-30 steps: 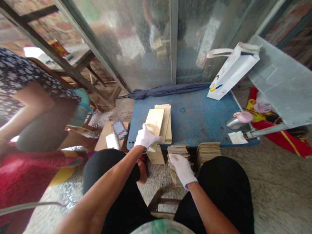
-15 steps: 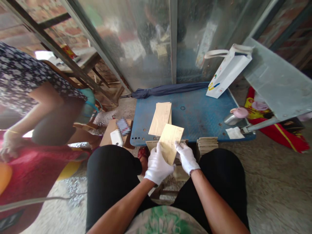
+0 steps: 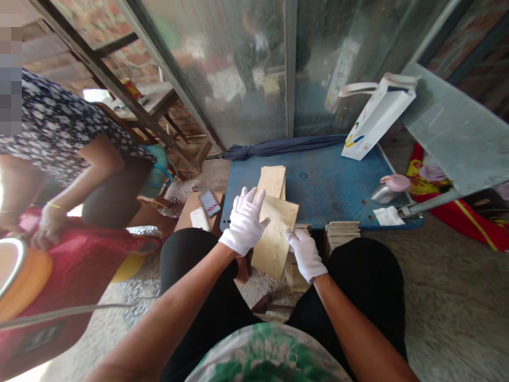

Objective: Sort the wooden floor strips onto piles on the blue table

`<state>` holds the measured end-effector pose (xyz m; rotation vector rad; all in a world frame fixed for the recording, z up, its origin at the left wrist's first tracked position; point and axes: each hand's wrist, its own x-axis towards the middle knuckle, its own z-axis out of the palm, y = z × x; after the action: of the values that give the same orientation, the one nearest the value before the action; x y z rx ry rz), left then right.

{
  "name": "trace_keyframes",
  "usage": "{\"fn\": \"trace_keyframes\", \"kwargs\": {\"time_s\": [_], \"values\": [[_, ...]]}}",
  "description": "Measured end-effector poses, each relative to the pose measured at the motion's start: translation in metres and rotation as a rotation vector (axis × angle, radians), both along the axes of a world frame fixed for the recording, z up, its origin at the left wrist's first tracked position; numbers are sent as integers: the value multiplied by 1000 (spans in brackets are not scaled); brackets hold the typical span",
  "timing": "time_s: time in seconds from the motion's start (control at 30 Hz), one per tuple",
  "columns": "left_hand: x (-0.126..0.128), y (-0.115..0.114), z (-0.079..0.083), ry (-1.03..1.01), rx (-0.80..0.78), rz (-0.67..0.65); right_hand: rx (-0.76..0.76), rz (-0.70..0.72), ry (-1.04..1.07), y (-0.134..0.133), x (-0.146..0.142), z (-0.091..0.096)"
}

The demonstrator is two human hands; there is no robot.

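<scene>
A thin rectangular wooden board (image 3: 275, 239) is held tilted above my lap. My right hand (image 3: 306, 254), in a white glove, pinches its right edge, thumb on the face that shows. My left hand (image 3: 244, 223), gloved too, is beside the board's upper left edge with its fingers stretched out; whether it touches the wood I cannot tell. Just beyond, a small stack of similar boards (image 3: 272, 179) lies on the blue table (image 3: 326, 185), partly hidden by my left hand and the held board. More boards (image 3: 342, 236) stand in a row below the table's front edge.
A folded umbrella (image 3: 278, 146) lies along the table's back. At the right are a white paper bag (image 3: 376, 122), a metal cup with a pink lid (image 3: 387, 190) and a tissue (image 3: 388, 216). Another person (image 3: 75, 143) sits at the left beside a red container (image 3: 91, 270).
My left hand has let go of the board's lower left and moved up and left, its fingers now extended. The board has turned slightly in my right hand.
</scene>
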<state>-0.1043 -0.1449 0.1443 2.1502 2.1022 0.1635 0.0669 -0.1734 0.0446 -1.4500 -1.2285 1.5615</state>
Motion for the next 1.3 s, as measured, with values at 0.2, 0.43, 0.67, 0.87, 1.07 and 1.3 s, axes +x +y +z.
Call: {"fn": "trace_keyframes", "kwargs": {"time_s": [0.2, 0.43, 0.67, 0.87, 1.07, 1.3], "values": [[5, 43, 45, 168, -503, -299, 11, 118, -12, -7, -6, 17], [-10, 36, 42, 111, -822, -314, -27, 282, 10, -19, -15, -4], [-24, -17, -1, 75, -900, -216, -41, 430, -216, -26, -13, -24], [-22, -25, -65, 161, -895, -296, -53, 256, -285, -9, -1, -33], [-26, -14, -109, 155, -901, -174, -131, 141, -254, -7, 2, -41], [-35, -8, -133, 101, -852, -94, -228, 85, -177, -11, 0, -52]]}}
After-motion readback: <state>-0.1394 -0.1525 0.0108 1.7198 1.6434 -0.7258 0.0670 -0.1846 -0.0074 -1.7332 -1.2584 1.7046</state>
